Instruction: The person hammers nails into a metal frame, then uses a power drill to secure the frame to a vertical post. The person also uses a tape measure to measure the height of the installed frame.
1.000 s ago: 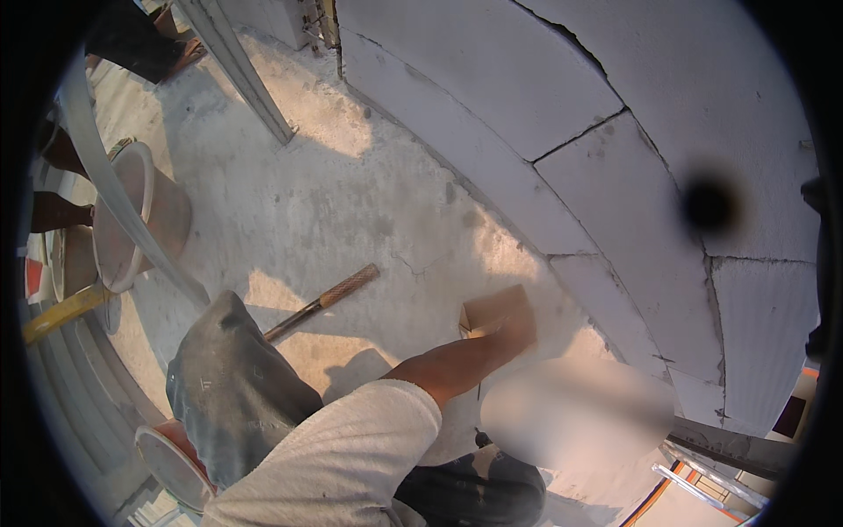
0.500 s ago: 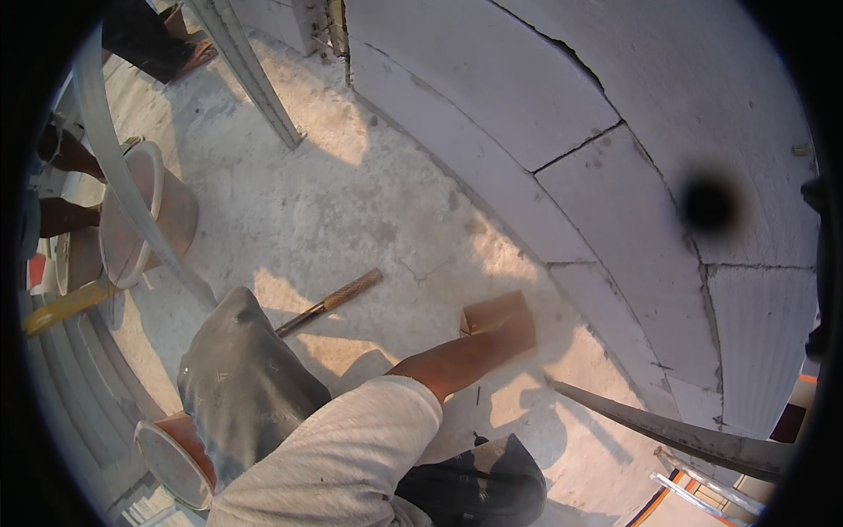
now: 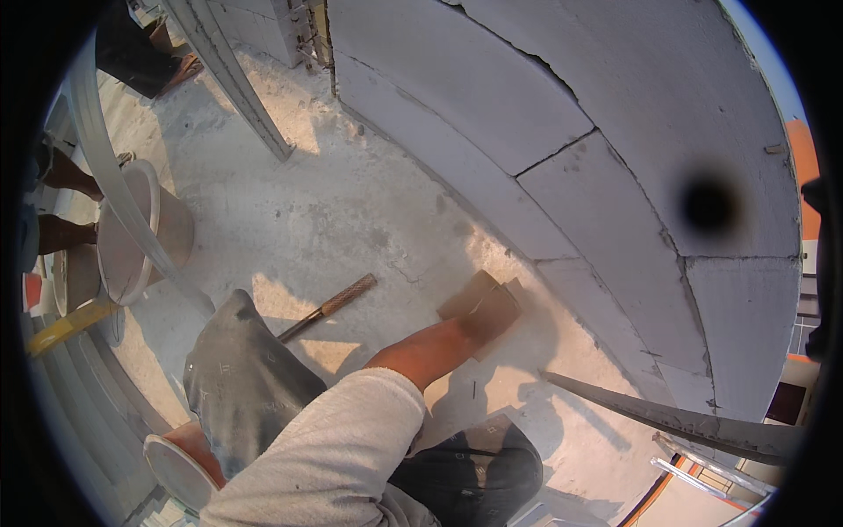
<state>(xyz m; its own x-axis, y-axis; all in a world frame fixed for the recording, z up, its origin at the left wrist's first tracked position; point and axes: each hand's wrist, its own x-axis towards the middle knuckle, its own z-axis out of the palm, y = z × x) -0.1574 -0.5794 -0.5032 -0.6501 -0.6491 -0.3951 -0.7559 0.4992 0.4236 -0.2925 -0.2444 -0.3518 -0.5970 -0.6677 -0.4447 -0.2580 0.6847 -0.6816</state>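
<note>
My left arm, in a pale sleeve, stretches over the concrete floor (image 3: 351, 228) close to the foot of the block wall (image 3: 606, 220). At its end my left hand (image 3: 487, 318) is smeared, and its fingers cannot be made out. Against the hand lies a blurred brown, flat, angular shape (image 3: 465, 295); whether the hand grips it I cannot tell. Left of the hand, a rod-like tool with a knurled brown grip (image 3: 348, 295) rests on the floor, its lower end hidden by my left knee (image 3: 250, 378). A thin dark stick (image 3: 474, 389) lies below my forearm. My right hand is out of the picture.
Several buckets are at the left, including a large pinkish one (image 3: 176, 224) and one beside my left knee (image 3: 180, 465). Another person's limbs reach in behind the large one; a bare foot (image 3: 183, 72) stands farther off. Long strips (image 3: 233, 79) lean across the left; a grey bar (image 3: 667, 415) lies right.
My left hand and the blurred brown shape have shifted slightly left, and the shape's outline has turned. The whole view has moved a little; the knurled tool stays on the floor.
</note>
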